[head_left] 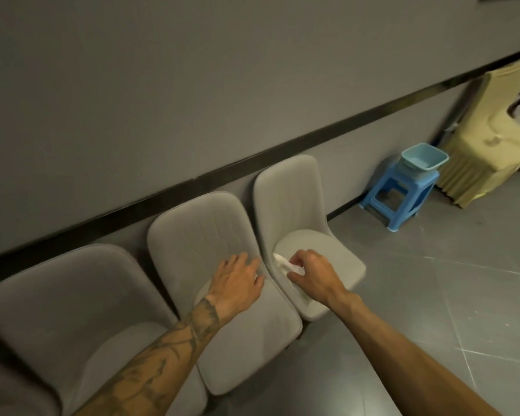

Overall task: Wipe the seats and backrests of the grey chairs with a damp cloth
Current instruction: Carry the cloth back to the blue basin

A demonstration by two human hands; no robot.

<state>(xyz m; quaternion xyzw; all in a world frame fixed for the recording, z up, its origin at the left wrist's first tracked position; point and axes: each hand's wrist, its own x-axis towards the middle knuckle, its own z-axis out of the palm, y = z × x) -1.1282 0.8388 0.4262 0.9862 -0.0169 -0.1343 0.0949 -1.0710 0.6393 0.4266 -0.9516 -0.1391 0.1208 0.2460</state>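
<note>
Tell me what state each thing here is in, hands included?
Left hand: open, resting on the middle chair.
Right hand: gripping the cloth.
Cloth: bunched, on the right chair's seat.
Left chair: upright, untouched.
Basin: upright on the stool; contents unclear.
Stool: upright, carrying the basin.

1. Dim, flat indoor light; soft shadows between the chairs [198, 235].
2. Wide-angle bend tilts the wall [192, 85]; right edge smeared.
3. Overall soft focus; faint sheen on the floor [463, 295].
</note>
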